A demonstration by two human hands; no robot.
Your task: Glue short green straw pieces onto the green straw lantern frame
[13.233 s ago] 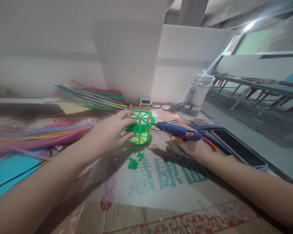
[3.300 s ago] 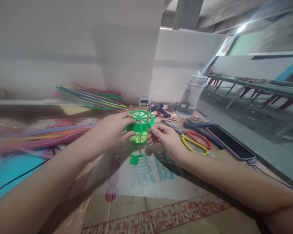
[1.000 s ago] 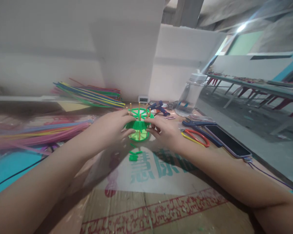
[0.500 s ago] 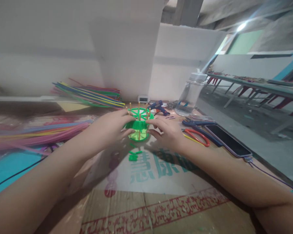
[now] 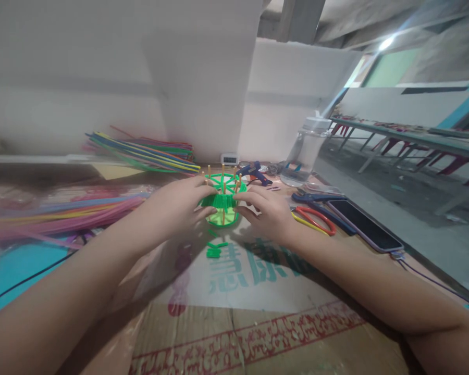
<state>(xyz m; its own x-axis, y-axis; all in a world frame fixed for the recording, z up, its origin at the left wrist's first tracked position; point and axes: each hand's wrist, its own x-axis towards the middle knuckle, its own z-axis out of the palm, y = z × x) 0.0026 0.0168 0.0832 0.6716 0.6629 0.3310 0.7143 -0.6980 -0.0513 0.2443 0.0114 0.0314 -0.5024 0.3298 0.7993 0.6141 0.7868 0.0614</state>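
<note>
A round frame (image 5: 224, 219) of green pipe cleaners, with upright wooden sticks and a spoked ring on top, stands in front of me. A band of green pipe cleaners (image 5: 222, 200) runs across its near side, between the upper ring and the base. At the band's left end are the curled fingers of my left hand (image 5: 185, 200), closed on it. My right hand (image 5: 268, 211) pinches the right end with thumb and fingers; the exact contact is partly hidden. Short green pipe-cleaner pieces (image 5: 213, 253) lie on the white printed sheet (image 5: 191, 291) nearer to me.
Bundles of coloured pipe cleaners (image 5: 140, 151) lie at the back left, with more in plastic (image 5: 70, 219) nearer. Behind the frame are a small clock (image 5: 230, 159) and a blue glue gun (image 5: 254, 172). On the right stand a water bottle (image 5: 305, 151), red-handled pliers (image 5: 316, 219) and a phone (image 5: 365, 225).
Both hands stay nearly where they were at the frame. The front of the green band has shifted slightly, its lower edge now looking more uneven.
</note>
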